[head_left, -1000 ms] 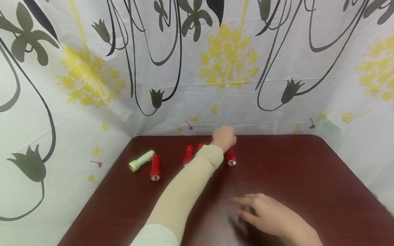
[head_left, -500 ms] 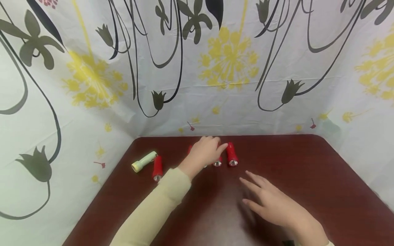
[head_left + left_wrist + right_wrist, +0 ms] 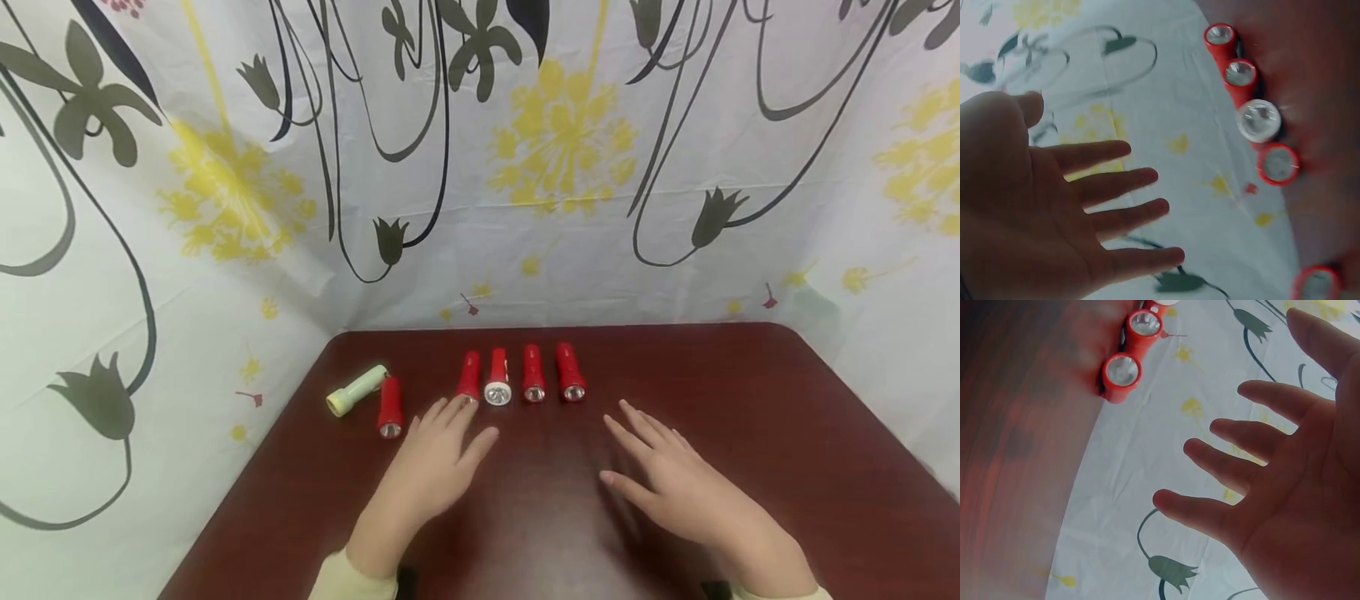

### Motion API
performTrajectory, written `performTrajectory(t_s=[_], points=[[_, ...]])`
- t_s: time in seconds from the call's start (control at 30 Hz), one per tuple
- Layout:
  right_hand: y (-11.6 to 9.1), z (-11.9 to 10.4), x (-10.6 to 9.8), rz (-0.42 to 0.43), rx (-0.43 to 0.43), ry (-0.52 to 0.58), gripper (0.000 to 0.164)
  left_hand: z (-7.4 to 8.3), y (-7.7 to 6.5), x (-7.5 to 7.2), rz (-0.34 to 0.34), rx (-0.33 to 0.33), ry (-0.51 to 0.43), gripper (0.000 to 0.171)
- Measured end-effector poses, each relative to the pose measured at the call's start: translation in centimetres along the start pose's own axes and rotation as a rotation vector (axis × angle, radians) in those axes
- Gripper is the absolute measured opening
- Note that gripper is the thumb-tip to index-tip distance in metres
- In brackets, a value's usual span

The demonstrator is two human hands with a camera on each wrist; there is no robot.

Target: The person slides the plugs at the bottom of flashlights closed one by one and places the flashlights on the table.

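Five red flashlights (image 3: pixel 532 365) and one pale-green flashlight (image 3: pixel 360 388) share one table (image 3: pixel 750 417).

- room type: can't tell, screened-off nook
- dark red-brown table (image 3: pixel 757 417), rounded far corners
- floral-print sheet (image 3: pixel 585 250) behind far edge, along left and right edges

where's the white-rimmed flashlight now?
Head view: the white-rimmed flashlight is second from left in the row of four, between two red flashlights, near the far edge of the table.
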State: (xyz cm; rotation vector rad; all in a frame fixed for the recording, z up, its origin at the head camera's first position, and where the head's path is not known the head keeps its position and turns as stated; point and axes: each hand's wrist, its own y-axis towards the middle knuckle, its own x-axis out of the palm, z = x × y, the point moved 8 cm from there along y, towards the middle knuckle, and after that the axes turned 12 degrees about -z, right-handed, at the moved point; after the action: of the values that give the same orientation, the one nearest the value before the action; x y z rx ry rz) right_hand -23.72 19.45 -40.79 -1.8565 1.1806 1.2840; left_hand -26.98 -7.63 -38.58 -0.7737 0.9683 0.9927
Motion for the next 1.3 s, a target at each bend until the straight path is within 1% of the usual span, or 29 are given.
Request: performTrajectory(t_s=[0.13,0.2,0.3,0.37,0.47,0.6,0.77,1.07,1.3], points=[[0.0,-0.4,0.0,0.004,-0.013,-0.007,0.075,-1.2,-1.9,1.7,0.007,0.017,-0.034,0.068],[0.0,-0.7,0.1,0.005,-0.020,-0.008,0.075,-1.5,-2.4,2.4,0.010,0.021,-0.024,0.069],[-0.1,-1.0,0.2,-0.002,-0.022,-0.002,0.074,-1.9,-2.8,2.8,0.032,0.013,0.001,0.068],[-0.2,-1.1,0.4,-0.010,-0.020,0.004,0.074,-2.2,-2.9,2.8,0.041,-0.005,0.014,0.068],[-0.4,-1.2,0.6,-0.020,-0.013,0.009,0.074,-2.5,-3.0,2.8,0.028,-0.021,0.007,0.070],[-0.4,-1.5,0.8,-0.024,-0.016,0.005,0.073,-2.4,-3.0,2.7,0.009,-0.017,-0.017,0.071],[-0.5,-1.7,0.8,-0.019,-0.025,0.007,0.073,-2.4,-2.9,2.5,0.017,-0.018,-0.012,0.071],[-0.2,-2.3,0.6,-0.017,-0.057,0.009,0.074,-2.8,-2.7,1.9,0.032,-0.047,0.004,0.070],[-0.2,-2.3,0.8,-0.047,-0.032,0.013,0.074,-2.9,-2.8,2.2,0.024,-0.055,-0.003,0.072]])
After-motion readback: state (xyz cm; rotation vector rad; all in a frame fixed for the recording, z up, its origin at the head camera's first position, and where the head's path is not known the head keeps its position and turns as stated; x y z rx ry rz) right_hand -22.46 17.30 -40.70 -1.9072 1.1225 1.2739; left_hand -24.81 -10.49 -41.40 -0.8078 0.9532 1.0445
